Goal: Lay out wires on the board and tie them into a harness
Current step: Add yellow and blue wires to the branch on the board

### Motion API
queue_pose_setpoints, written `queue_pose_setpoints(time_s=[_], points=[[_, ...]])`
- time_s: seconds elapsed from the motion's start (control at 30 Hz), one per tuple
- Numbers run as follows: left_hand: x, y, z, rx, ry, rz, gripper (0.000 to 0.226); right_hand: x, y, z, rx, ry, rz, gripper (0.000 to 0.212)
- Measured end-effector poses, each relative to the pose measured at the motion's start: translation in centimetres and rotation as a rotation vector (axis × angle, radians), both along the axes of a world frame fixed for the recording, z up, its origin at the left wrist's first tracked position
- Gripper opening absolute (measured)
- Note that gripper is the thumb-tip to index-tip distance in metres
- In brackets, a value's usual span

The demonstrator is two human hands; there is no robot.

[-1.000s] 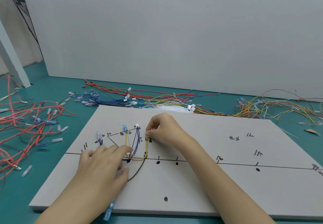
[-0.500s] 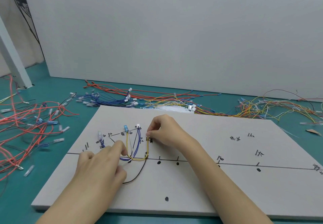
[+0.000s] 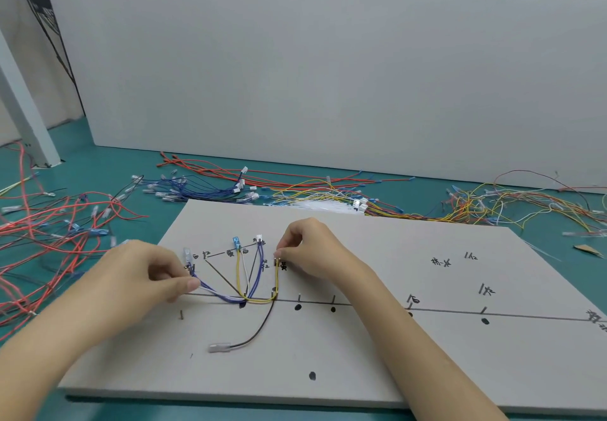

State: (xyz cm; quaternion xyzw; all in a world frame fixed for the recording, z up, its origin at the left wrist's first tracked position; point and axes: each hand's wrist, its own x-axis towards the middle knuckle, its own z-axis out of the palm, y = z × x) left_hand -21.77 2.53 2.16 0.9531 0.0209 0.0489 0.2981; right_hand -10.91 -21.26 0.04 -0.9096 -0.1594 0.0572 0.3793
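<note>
We see the left hand [image 3: 147,276] pinching the blue-and-white wire [image 3: 213,291] on the board [image 3: 394,355] while the right hand [image 3: 308,246] pinches the yellow wires' [image 3: 277,279] top ends.

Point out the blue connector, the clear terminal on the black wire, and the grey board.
small blue plastic connector [image 3: 235,242], head view, housing middle
clear terminal on the black wire [image 3: 219,347], head view, sleeve middle
grey board [image 3: 394,355], head view, bare surface

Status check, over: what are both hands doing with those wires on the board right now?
Left hand pinches blue-white wires. Right hand pinches yellow wire top end. Bundle meets on board line; brown lead trails loose. Nothing blocking.
</note>
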Motion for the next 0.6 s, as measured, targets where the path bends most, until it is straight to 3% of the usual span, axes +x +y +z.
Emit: queue_pose_setpoints(time_s=[0.3,0.43,0.6], points=[[2.8,2.4,-0.4,-0.356,0.153,-0.043,0.028,0.0,-0.2,-0.3,0.031,-0.010,0.003,0.014],[3.7,1.9,-0.5,-0.378,0.092,0.027,0.018,-0.2,-0.2,-0.4,0.043,-0.012,0.005,0.016],[4.3,1.8,-0.3,-0.323,0.093,0.042,0.025,-0.3,-0.3,-0.3,0.046,-0.013,0.003,0.017]])
